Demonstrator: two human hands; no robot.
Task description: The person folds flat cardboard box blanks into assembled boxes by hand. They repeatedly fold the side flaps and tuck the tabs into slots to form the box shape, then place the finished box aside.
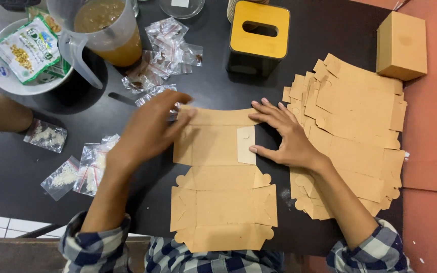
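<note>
A flat brown cardboard box blank [222, 202] lies on the black table [21, 167] in front of me. Its far end is folded over toward me. My left hand [150, 129] presses on the left side of that folded part, fingers spread. My right hand [284, 134] presses on the right side, thumb beside a pale folded tab [246, 145]. Neither hand grips anything; both lie flat on the cardboard.
A stack of flat brown blanks [360, 121] lies at right, a folded brown box [401, 44] beyond it. A black-and-yellow tissue box [259, 35], a pitcher of brown liquid [108, 30], a bowl of packets [26, 50] and several small clear bags [84, 169] stand around.
</note>
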